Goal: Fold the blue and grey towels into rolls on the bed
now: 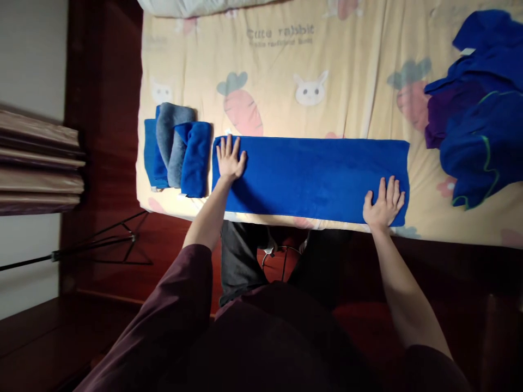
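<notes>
A blue towel [302, 177] lies flat as a long rectangle along the near edge of the bed. Fingers spread, my left hand [231, 159] rests on its left end. On the right end, near the lower corner, my right hand [384, 204] presses down flat with its fingers apart. Just left of the towel sit several folded blue and grey towels [197, 160], side by side and partly overlapping. At the far right is a loose heap of blue and purple cloths [482, 120], some with green edging.
The bed has a yellow sheet [278, 103] printed with carrots and rabbits. A white padded item [196, 6] lies at its far edge. On the left, a black tripod [131, 239] stands on the dark red floor, with a pinkish curtain [38, 163] by the wall.
</notes>
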Demonstrator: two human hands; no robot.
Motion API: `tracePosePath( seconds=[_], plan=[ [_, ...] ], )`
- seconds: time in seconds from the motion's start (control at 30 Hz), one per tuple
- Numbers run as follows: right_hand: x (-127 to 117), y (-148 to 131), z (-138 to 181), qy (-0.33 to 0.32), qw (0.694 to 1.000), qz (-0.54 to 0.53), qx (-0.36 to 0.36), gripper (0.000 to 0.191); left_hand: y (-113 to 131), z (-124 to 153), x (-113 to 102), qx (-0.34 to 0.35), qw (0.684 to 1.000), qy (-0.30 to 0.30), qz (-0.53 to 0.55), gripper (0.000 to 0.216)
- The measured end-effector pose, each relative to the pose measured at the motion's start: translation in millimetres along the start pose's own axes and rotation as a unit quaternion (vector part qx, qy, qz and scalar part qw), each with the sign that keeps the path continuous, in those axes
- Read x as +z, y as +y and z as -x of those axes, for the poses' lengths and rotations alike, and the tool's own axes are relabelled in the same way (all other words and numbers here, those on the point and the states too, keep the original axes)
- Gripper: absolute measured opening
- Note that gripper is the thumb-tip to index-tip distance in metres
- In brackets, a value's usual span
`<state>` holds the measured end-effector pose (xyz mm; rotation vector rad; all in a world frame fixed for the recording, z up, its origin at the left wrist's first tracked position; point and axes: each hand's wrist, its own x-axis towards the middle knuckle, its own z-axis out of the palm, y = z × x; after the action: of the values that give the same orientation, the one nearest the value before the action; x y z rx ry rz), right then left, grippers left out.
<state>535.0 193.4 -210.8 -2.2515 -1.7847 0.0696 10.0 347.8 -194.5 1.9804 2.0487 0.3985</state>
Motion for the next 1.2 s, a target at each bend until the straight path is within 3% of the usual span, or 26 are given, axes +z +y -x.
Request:
tracePosePath(
  seconds=[0.1,0.17,0.33,0.47,0.7,0.77,0.83,0.97,1.07,1.13,1.2],
  plan=[
    [0,0,0,-0.002,1.000,0.001,0.001,0.066,-11,-8,-12,-0.027,1.000,0.001,-0.006,0.074],
    [-2,-1,0,-0.006,1.000,0.005,0.005,0.066,-5,-4,-14,-0.032,0.999,0.000,-0.011,0.074],
    [-8,-7,1,-0.024,0.999,0.022,0.012,0.065,30,58,0,0.026,0.999,-0.022,-0.001,0.068],
    [-17,-14,1,-0.039,0.998,0.032,0.023,0.064,40,97,11,0.036,0.999,0.014,0.018,0.064],
    [-34,-33,-1,-0.070,0.996,0.037,0.050,0.063,38,92,13,0.021,0.995,0.050,0.083,0.063],
    [-32,-63,-6,-0.063,0.997,0.002,0.044,0.063,38,92,15,0.022,0.994,0.055,0.094,0.063],
    [-26,-115,-13,-0.074,0.995,-0.061,-0.013,0.063,37,93,16,0.025,0.993,0.059,0.102,0.063],
    [-2,-259,-21,-0.144,0.961,-0.158,-0.176,0.059,35,93,17,0.022,0.993,0.062,0.100,0.065],
    [22,-348,-19,-0.144,0.933,-0.129,-0.303,0.057,32,93,17,0.024,0.995,0.053,0.080,0.069],
    [38,-375,-16,-0.142,0.925,-0.085,-0.341,0.058,30,93,18,0.034,0.996,0.053,0.069,0.072],
    [50,-373,-17,-0.146,0.924,-0.054,-0.349,0.058,30,94,19,0.038,0.995,0.065,0.069,0.071]
  ],
)
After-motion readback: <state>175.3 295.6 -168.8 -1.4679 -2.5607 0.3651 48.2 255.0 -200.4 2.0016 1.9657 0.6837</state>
